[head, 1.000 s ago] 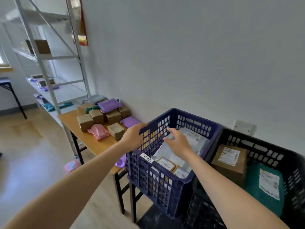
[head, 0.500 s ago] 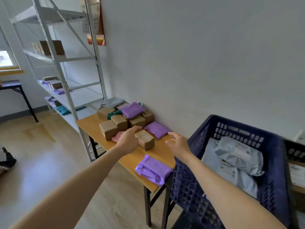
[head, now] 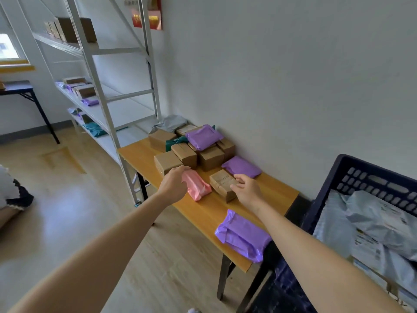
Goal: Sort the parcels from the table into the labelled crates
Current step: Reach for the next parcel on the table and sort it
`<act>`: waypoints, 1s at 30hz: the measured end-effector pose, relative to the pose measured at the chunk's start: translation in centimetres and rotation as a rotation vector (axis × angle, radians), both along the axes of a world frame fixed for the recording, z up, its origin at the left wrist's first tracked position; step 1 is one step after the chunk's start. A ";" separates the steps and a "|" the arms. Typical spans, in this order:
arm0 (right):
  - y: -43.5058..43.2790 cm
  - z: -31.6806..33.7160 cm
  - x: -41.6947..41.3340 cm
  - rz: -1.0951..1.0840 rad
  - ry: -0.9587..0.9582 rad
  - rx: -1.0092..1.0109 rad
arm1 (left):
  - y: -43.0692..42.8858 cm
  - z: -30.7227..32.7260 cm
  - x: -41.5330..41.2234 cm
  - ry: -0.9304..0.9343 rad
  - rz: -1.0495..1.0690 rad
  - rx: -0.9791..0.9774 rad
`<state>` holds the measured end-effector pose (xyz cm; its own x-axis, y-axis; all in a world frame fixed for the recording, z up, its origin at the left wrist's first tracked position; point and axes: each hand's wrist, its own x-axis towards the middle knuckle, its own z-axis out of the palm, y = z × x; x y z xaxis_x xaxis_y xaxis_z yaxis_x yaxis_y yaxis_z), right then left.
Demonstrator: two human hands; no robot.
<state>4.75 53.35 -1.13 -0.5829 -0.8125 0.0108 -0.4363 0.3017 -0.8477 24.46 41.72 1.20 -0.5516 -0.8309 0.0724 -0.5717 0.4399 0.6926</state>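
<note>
Your left hand [head: 173, 184] curls its fingers over the far end of the pink parcel [head: 199, 186], which lies on the wooden table [head: 140, 154] close to its front edge. Your right hand [head: 247, 190] hovers at the right end of the small cardboard box [head: 222, 182] just beside the pink parcel, fingers spread and loosely bent, not closed on it. Right behind your left hand stands a cluster of cardboard boxes [head: 185, 154], so the far end of the pink parcel is crowded. One purple parcel [head: 204, 136] sits on top of that cluster, a teal parcel [head: 178, 141] is wedged among the boxes and a grey bag [head: 171, 123] lies at the back. A second purple parcel [head: 241, 166] lies flat just beyond the small box, near the wall. A third purple parcel [head: 243, 236] lies under your right forearm and hangs over the table's near corner. The blue crate [head: 352, 168] stands to the right of the table with grey mailers [head: 372, 222] inside. A metal shelf rack [head: 99, 86] holding more boxes and bags rises at the table's left end. Your left fingertips are hidden behind the pink parcel. The frame cuts the crate off at the right and bottom, and the print on the mailers is too blurred to read. At the left edge only a bit of another person's clothing [head: 11, 190] shows.
</note>
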 end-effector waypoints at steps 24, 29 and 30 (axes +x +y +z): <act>-33.1 -4.8 -10.2 -0.072 -0.076 0.054 | -33.9 -3.7 -10.1 -0.157 -0.003 0.066; -36.7 -6.1 -10.8 -0.147 -0.135 0.072 | -39.1 -5.3 -12.3 -0.121 0.003 0.136; -37.1 -6.3 -10.8 -0.166 -0.147 0.075 | -39.9 -5.6 -12.9 -0.109 0.000 0.152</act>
